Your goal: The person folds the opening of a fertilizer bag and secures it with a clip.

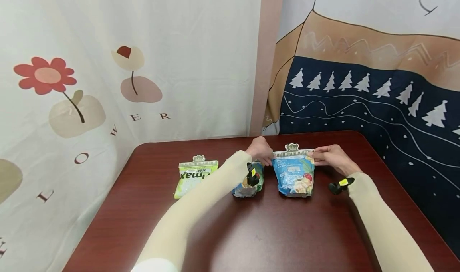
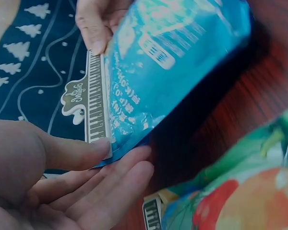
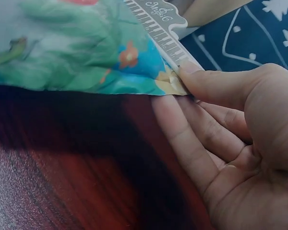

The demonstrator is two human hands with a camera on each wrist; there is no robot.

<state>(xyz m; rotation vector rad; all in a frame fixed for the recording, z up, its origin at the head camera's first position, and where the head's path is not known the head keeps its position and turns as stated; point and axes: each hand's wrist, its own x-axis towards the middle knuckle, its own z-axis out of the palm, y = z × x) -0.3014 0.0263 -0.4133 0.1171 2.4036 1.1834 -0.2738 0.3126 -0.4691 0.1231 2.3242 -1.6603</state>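
Note:
Both hands are at a blue food bag (image 1: 295, 176) whose top edge carries a flat clip (image 1: 292, 153) with a piano-key pattern and a "Music" tab. The left hand (image 1: 260, 150) pinches one end of the clip and the bag's corner, thumb (image 2: 93, 152) on the near face and fingers behind. At the opposite corner, the right hand (image 1: 334, 159) pinches clip and bag between thumb (image 3: 221, 86) and forefinger. Beside the left forearm, partly covered by it, is a second clipped bag (image 1: 248, 188) with colourful print.
A green bag (image 1: 190, 180) lettered "Umax", seen upside down, lies farther left with a similar clip (image 1: 198, 162). All are at the far part of a dark red-brown table (image 1: 280, 232). Printed curtains (image 1: 201, 64) hang behind the table and along its right side.

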